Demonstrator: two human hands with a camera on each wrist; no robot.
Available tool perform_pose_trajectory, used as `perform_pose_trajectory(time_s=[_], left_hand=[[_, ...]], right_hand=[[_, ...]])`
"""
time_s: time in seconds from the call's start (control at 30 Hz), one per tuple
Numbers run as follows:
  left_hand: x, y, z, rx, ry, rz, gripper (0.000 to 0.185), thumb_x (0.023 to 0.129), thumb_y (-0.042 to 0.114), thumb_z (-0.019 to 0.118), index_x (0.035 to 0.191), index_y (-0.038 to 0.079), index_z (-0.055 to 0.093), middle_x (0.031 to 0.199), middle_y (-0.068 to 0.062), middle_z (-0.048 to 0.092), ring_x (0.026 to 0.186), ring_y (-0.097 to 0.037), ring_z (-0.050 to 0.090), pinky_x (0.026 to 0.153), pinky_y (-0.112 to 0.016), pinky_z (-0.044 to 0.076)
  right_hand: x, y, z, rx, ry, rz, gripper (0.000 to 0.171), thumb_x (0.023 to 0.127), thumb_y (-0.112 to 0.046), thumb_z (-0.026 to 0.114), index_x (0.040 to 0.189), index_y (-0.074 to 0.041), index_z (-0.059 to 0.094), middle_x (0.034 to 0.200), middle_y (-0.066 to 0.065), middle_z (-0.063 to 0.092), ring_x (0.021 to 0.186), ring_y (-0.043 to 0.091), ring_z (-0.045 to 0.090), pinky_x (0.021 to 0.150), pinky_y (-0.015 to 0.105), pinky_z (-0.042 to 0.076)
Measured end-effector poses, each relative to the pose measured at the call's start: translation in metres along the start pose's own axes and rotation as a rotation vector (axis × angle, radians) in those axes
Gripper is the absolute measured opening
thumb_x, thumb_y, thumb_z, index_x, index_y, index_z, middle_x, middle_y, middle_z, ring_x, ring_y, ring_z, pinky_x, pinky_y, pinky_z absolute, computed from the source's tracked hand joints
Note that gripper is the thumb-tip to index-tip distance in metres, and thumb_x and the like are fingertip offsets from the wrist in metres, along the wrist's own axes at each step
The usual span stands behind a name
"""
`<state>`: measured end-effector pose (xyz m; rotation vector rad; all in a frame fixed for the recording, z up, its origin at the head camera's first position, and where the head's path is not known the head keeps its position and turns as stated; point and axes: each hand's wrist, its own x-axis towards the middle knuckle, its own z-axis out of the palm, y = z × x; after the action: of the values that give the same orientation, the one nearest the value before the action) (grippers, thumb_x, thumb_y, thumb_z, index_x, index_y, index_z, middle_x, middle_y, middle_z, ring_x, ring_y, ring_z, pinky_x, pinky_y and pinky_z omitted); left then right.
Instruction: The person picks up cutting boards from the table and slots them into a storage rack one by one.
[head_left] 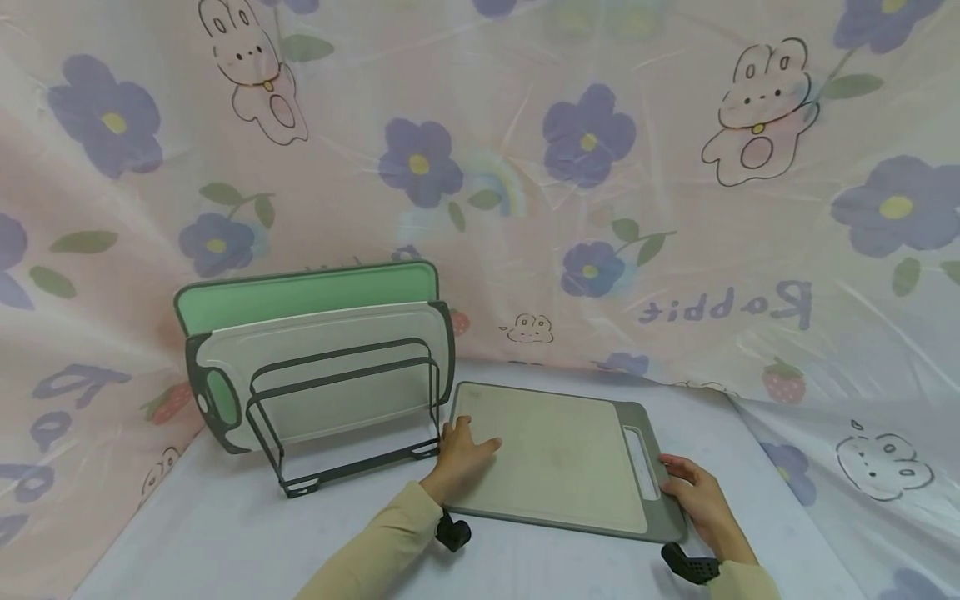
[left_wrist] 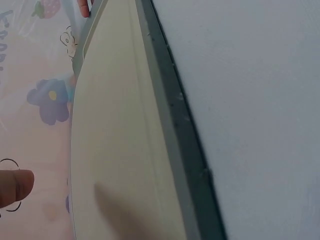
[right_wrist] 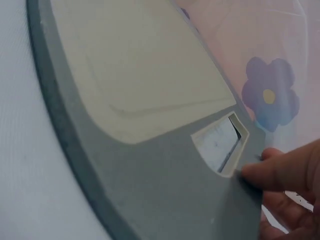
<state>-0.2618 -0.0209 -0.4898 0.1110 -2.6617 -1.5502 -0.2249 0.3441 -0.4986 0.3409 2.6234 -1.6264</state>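
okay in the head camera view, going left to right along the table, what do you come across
wire rack holding the green board and the clear board → left hand → beige cutting board lying flat → right hand at its handle end

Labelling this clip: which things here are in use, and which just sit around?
In use:
beige cutting board, flat on the table
left hand, resting on it
right hand, at its handle end

Sitting around:
wire rack
white board
green board

Matt plastic cutting board (head_left: 555,454) with smooth grey rim, dark metal wire rack (head_left: 341,417), glossy printed cloth backdrop (head_left: 675,208).
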Motion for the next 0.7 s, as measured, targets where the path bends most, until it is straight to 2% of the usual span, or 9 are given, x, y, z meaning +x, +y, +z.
perform_pose_trajectory(time_s=[0.13, 0.27, 0.33, 0.47, 0.7], left_hand=[[0.004, -0.007, 0.008, 0.019, 0.064, 0.026, 0.070, 0.079, 0.036, 0.078, 0.127, -0.005, 0.048, 0.124, -0.036, 0.043, 0.117, -0.054, 0.040, 0.095, -0.059, 0.038], [0.004, -0.004, 0.010, 0.035, 0.096, 0.020, 0.071, 0.076, 0.036, 0.079, 0.127, -0.004, 0.051, 0.122, -0.035, 0.046, 0.115, -0.053, 0.041, 0.093, -0.058, 0.039], [0.000, 0.003, 0.007, 0.018, 0.086, -0.007, 0.069, 0.074, 0.030, 0.081, 0.127, -0.004, 0.052, 0.123, -0.036, 0.046, 0.117, -0.054, 0.040, 0.095, -0.061, 0.037], [-0.001, 0.008, 0.006, 0.039, 0.099, -0.031, 0.066, 0.075, 0.030, 0.080, 0.127, -0.002, 0.054, 0.122, -0.033, 0.049, 0.116, -0.052, 0.042, 0.093, -0.059, 0.039], [-0.001, 0.010, 0.015, 0.033, 0.121, -0.057, 0.062, 0.075, 0.030, 0.080, 0.124, -0.001, 0.056, 0.118, -0.031, 0.050, 0.109, -0.048, 0.040, 0.089, -0.055, 0.038]], right_hand=[[0.000, -0.001, 0.000, 0.007, 0.002, -0.004, 0.051, 0.089, 0.007, 0.055, 0.137, 0.012, 0.040, 0.132, 0.034, 0.043, 0.115, 0.038, 0.046, 0.080, 0.035, 0.047], [0.002, 0.001, 0.001, 0.009, 0.012, 0.018, 0.053, 0.087, 0.008, 0.055, 0.138, 0.011, 0.040, 0.133, 0.034, 0.042, 0.115, 0.038, 0.046, 0.079, 0.033, 0.047], [0.003, 0.002, 0.001, 0.012, 0.017, 0.035, 0.054, 0.086, 0.008, 0.055, 0.139, 0.010, 0.040, 0.134, 0.034, 0.041, 0.114, 0.039, 0.046, 0.080, 0.034, 0.047], [0.004, 0.002, 0.001, 0.017, 0.024, 0.042, 0.056, 0.085, 0.008, 0.055, 0.139, 0.011, 0.040, 0.134, 0.035, 0.040, 0.113, 0.038, 0.048, 0.079, 0.035, 0.047], [0.003, 0.004, -0.005, 0.046, 0.058, 0.043, 0.057, 0.084, 0.010, 0.056, 0.138, 0.012, 0.041, 0.133, 0.035, 0.042, 0.109, 0.033, 0.051, 0.072, 0.026, 0.047]])
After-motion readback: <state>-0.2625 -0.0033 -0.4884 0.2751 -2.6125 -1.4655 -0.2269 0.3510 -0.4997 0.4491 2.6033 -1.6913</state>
